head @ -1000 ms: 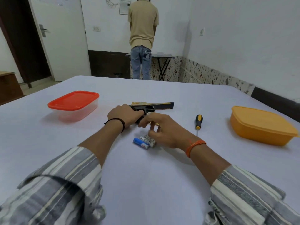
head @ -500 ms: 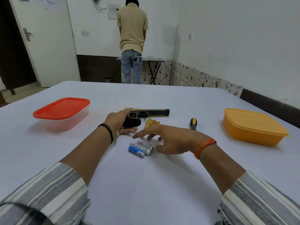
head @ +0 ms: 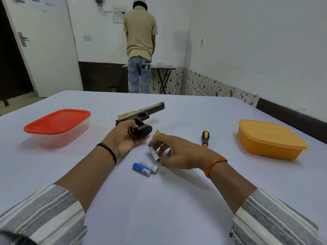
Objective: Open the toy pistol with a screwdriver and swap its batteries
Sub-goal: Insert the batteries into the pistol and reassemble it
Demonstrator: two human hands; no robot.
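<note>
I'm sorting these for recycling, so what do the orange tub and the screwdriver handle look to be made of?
The orange tub looks like moulded plastic: opaque, one even colour, a soft satin sheen, with a matching snap-on lid. The screwdriver handle looks like hard black plastic with yellow inlays, possibly rubbery grip; its shaft is hidden behind the right hand.

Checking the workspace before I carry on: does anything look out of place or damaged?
Nothing stands out. The yellow cover piece lies loose beside the toy pistol, and two batteries lie loose on the table, as a battery swap would leave them.
</note>
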